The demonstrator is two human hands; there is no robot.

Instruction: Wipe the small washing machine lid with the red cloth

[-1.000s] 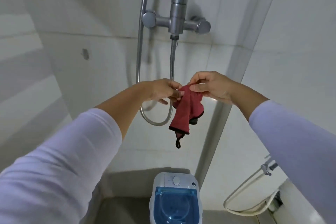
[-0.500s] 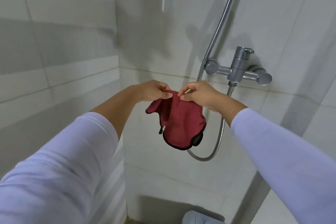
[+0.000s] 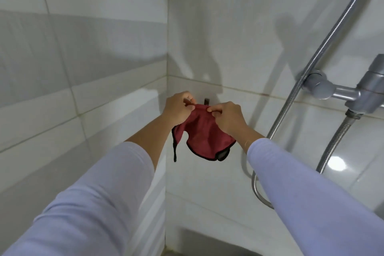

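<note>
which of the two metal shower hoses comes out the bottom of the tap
The shorter hose on the far right, dropping from the tap. The long hose only passes behind its left knob.

Two arms in pale long sleeves reach forward and upward from the lower corners, the sleeves pushed back to leave the forearms bare. The left hand (image 3: 179, 109) and right hand (image 3: 227, 116) meet close together at the centre, backs toward the camera, wrists slightly bent. Both hands' fingers (image 3: 214, 108) are curled and pinch the top edge of the red cloth (image 3: 202, 136), which hangs down between the two wrists.
</note>
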